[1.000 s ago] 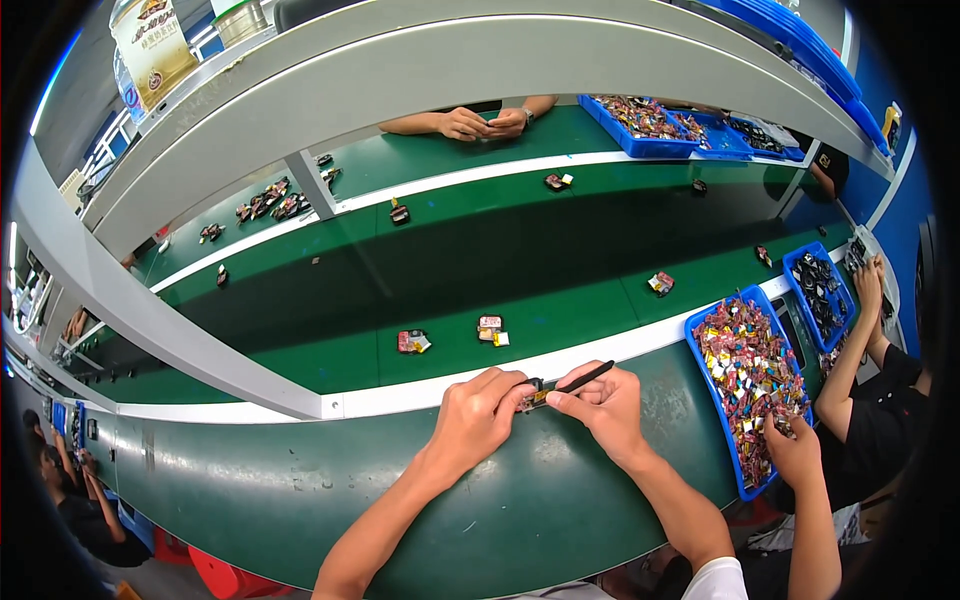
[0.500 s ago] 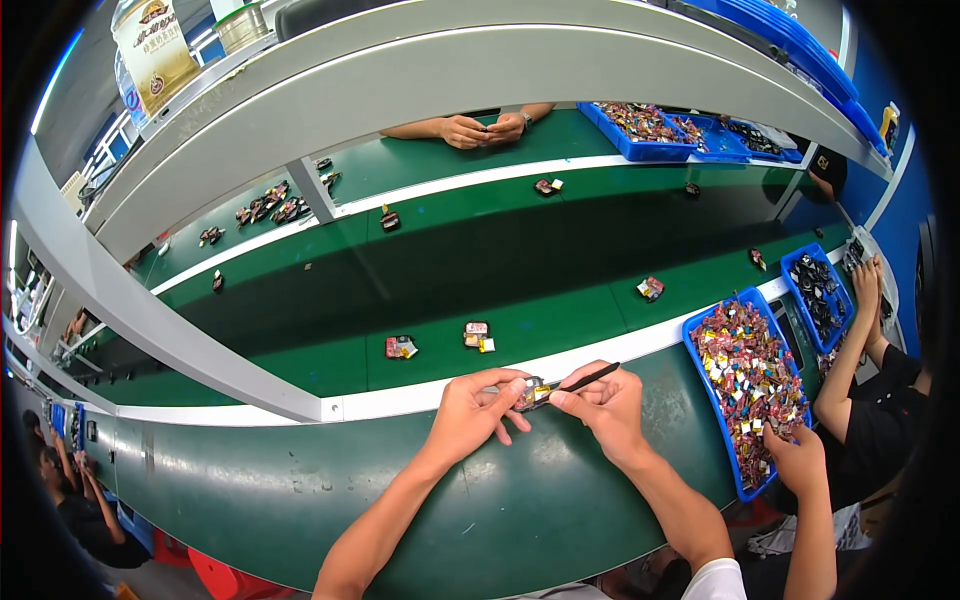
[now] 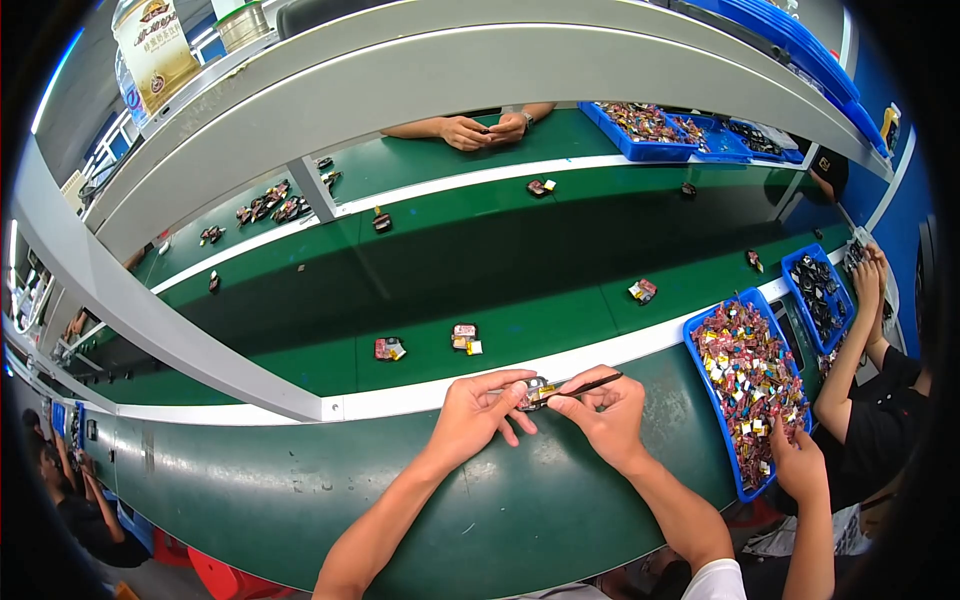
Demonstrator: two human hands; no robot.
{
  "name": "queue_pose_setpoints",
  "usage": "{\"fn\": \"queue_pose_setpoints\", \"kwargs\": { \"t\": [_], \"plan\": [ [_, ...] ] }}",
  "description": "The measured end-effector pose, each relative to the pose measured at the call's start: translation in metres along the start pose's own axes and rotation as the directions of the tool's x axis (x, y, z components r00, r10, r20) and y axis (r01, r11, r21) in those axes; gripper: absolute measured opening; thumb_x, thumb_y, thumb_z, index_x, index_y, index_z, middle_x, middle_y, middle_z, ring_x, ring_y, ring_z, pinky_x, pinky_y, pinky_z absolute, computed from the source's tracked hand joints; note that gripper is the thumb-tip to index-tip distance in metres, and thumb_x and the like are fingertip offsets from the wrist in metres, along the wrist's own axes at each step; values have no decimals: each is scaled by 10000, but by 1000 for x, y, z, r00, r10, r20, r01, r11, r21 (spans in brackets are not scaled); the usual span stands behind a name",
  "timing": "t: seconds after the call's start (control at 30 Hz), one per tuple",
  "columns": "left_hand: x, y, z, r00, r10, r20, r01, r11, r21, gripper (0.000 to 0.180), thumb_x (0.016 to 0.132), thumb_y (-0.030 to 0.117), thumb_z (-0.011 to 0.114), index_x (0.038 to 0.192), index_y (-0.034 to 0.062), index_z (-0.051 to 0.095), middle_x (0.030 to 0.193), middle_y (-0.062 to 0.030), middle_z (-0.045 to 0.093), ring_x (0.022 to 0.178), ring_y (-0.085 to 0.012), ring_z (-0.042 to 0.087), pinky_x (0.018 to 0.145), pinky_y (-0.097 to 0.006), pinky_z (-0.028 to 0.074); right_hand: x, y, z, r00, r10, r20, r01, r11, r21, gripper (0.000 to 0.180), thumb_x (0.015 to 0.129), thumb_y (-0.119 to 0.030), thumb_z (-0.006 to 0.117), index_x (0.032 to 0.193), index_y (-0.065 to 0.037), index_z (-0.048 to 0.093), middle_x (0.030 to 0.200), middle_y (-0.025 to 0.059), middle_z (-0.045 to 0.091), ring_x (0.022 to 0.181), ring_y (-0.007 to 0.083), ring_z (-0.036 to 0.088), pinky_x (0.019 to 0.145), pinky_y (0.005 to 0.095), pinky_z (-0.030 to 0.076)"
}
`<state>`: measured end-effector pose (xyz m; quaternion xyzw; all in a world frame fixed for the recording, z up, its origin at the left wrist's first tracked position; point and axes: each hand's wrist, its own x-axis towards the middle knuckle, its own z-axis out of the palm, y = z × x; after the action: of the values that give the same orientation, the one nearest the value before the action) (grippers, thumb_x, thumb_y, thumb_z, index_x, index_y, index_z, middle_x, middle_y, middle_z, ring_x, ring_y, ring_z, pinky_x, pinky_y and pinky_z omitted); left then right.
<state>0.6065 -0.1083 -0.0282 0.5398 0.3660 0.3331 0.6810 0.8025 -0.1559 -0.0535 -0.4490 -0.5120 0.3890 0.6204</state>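
Over the near bench edge, my left hand (image 3: 472,418) pinches a small dark device housing (image 3: 537,391) with silvery and yellow parts inside. My right hand (image 3: 612,422) grips a thin black stick-like tool (image 3: 594,384), tilted up to the right. Its lower tip is at the housing, and the right fingertips are close beside it. Whether those fingers touch the housing is hard to make out. Beyond my hands, two similar open units, one a red-and-white assembly (image 3: 389,348) and one a pale assembly (image 3: 466,337), lie on the green conveyor belt (image 3: 540,350).
To the right stands a blue tray (image 3: 690,345) heaped with small wired parts; a co-worker's hand (image 3: 800,465) reaches into it. Behind it is a smaller blue tray (image 3: 848,300) of black parts. A grey frame post (image 3: 190,340) rises at left. Another person's hands (image 3: 487,130) work across the belt.
The units on the belt have shifted slightly left. The black tool in my right hand now lies at a flatter angle. The co-worker's hand in the tray has moved a little.
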Motion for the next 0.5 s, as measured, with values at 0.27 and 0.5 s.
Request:
{"fn": "queue_pose_setpoints", "kwargs": {
  "t": [0.27, 0.5],
  "plan": [
    [-2, 7, -3, 1000, -1, 9, 1, 997, 79, 298, 1027, 109, 568, 1267, -53, 640, 855, -115, 701, 640, -142, 694, 468, -240, 509, -1, -4, -1, 999, -4, 45, 7, 998, -55, 156, 775, 69, 811, 858, 30, 684, 857, 77, 715, 532, -15, 468, 475, 156, 335],
    [-2, 8, -1, 1000, 9, 7, -9, 998, 64, 272, 1016, 91, 581, 1230, -55, 662, 843, -98, 695, 593, -119, 657, 437, -229, 469, -1, -6, -2, 998, -36, 54, 41, 995, -91, 143, 777, 73, 805, 852, 35, 689, 862, 79, 714, 525, -11, 473, 474, 161, 339]
  ]
}}
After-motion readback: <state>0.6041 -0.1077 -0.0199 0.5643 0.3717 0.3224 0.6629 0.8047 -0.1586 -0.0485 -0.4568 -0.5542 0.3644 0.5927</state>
